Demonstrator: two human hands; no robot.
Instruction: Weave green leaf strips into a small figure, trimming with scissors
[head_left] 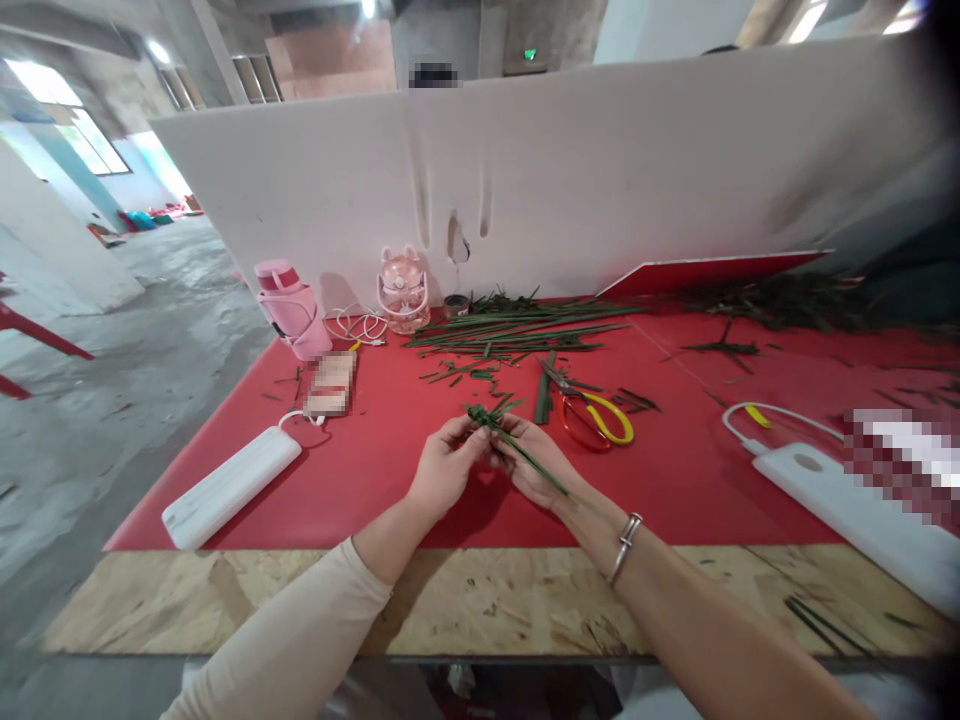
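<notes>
Over the red table mat [375, 470], my left hand [444, 468] and my right hand [538, 460] meet at the middle. Both pinch a small bundle of green leaf strips [496, 420], folded together at the fingertips. One long strip runs from the bundle down across my right palm toward the wrist. A silver bracelet [625, 546] sits on my right wrist. My left arm wears a beige sleeve [300, 640].
Yellow-and-red scissors [596, 418] lie just right of my hands. A pile of long green strips [517, 328] lies behind. Two pink bottles [291, 306] [403, 288], a white power bank [231, 486] and a second white power bank [847, 505] stand around. A white board [600, 160] walls the back.
</notes>
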